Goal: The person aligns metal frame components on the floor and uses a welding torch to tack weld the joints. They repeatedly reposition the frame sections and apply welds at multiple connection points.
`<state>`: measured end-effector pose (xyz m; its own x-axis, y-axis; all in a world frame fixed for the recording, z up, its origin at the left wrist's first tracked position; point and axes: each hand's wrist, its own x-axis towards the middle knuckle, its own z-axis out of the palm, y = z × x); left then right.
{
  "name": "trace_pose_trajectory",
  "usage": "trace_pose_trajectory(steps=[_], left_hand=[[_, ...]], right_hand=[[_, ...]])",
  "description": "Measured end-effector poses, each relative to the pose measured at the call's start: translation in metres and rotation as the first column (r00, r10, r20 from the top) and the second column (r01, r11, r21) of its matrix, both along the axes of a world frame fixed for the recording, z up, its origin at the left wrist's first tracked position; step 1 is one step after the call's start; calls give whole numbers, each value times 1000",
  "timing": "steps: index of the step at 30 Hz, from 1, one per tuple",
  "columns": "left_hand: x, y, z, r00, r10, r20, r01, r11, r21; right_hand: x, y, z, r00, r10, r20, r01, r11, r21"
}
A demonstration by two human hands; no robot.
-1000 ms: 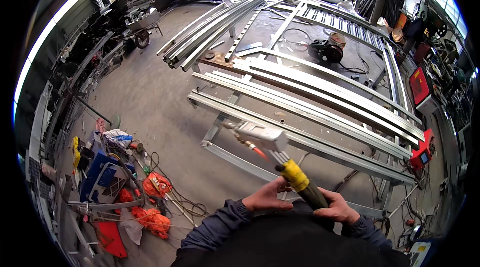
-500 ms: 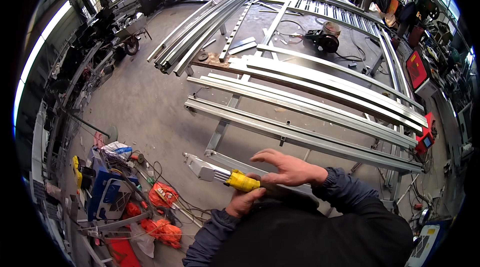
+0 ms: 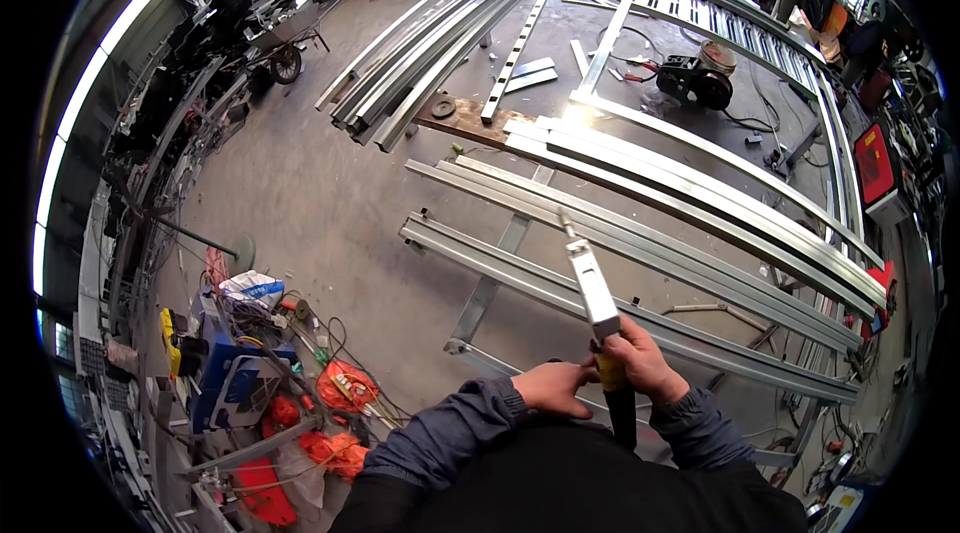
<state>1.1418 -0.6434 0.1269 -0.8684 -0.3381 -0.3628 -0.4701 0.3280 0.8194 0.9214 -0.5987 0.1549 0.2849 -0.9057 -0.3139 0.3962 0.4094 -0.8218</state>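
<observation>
A handheld welding gun (image 3: pixel 594 291) points away from me, its silver boxy head ending in a thin nozzle over the steel channels. My right hand (image 3: pixel 640 363) is closed round its yellow grip, just behind the head. Below that grip the gun's black tail runs down towards my body. My left hand (image 3: pixel 553 390) lies beside the grip on its left, thumb and fingers apart. Its fingertips come up to the gun, and whether they touch it is hard to see. Just beyond the hands, a long galvanized channel (image 3: pixel 500 262) crosses from left to right on the frame.
More channels (image 3: pixel 640 223) lie parallel farther out, with a bundle of steel profiles (image 3: pixel 440 43) at the far left. A blue machine (image 3: pixel 232 388), cables and orange bags (image 3: pixel 345 385) crowd the near left. A red-and-black motor unit (image 3: pixel 693 83) stands on the floor beyond.
The welding gun has swung from pointing left to pointing away from me. Its grip has passed from my left hand to my right. The view has shifted slightly.
</observation>
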Motion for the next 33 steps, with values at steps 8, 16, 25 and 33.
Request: trace_pose_trajectory(steps=[8,16,25,33], left_hand=[[138,-193,-133,944,314,-101,-275,579,-768],[238,-265,-167,945,325,-40,-233,582,-779],[294,-312,-188,943,304,-133,-263,443,-857],[302,-331,-180,995,104,4,-53,536,-843]], right_hand=[[25,5,-16,970,-233,-74,239,966,95],[126,-22,-32,902,-288,-323,347,926,145],[201,-76,-25,892,-165,-422,295,919,263],[226,-99,-36,875,-63,-480,207,945,254]])
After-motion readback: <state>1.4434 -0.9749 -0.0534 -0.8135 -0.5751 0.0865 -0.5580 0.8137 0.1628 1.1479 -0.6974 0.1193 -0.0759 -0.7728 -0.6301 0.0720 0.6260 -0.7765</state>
